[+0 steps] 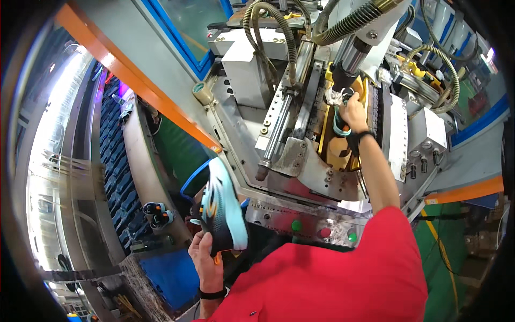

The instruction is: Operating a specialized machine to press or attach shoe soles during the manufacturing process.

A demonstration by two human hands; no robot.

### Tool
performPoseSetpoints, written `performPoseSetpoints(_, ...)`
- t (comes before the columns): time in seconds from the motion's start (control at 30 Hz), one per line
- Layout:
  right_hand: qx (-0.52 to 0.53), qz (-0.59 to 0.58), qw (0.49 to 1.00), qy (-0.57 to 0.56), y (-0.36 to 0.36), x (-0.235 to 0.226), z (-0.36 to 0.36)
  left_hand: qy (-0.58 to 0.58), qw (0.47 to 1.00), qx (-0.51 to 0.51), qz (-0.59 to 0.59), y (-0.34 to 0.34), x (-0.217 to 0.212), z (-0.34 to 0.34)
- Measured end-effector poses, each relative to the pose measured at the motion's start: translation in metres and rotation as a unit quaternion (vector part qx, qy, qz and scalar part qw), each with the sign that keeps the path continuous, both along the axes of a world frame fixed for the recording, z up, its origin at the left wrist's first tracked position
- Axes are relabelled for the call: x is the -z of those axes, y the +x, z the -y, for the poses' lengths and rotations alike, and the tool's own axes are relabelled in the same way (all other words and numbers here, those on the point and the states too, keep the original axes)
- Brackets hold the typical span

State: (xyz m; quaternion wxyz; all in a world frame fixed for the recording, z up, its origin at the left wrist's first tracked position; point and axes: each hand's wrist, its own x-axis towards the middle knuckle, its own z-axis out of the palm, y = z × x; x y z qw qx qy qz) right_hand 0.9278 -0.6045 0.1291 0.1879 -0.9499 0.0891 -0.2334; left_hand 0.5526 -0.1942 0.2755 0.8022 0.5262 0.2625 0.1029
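Observation:
My left hand (205, 262) is wrapped round the heel end of a running shoe (229, 206) with a dark upper and a pale blue and white sole. That shoe stands toe up, with its sole turned to the right, left of the press machine (295, 155). Inside the machine, between its yellow side pads (324, 140), sits another shoe (339, 124) with a teal collar and white laces. My right hand (352, 114) reaches in from above and is closed at the top of this second shoe, under the dark press head (344, 75). Its fingertips are partly hidden.
A control panel with green and red buttons (324, 232) runs along the machine's front. Ribbed hoses (348, 27) hang over the work area. To the left, a dark conveyor (112, 161) carries shoes, and a small dark shoe (159, 214) rests at its edge. An orange-edged frame (134, 75) slants between.

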Motion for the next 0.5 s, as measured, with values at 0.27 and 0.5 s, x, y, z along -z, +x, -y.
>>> performPoseSetpoints(0.27,-0.311,0.033,0.931,0.188,-0.285,-0.020,-0.161,-0.001,0.989,-0.124,-0.075,-0.023,0.015,0.012)
performPoseSetpoints(0.5,-0.335,-0.100,0.933,0.087,-0.316,0.137,-0.180,0.010,0.985,-0.130,-0.114,-0.038,0.002,0.041)
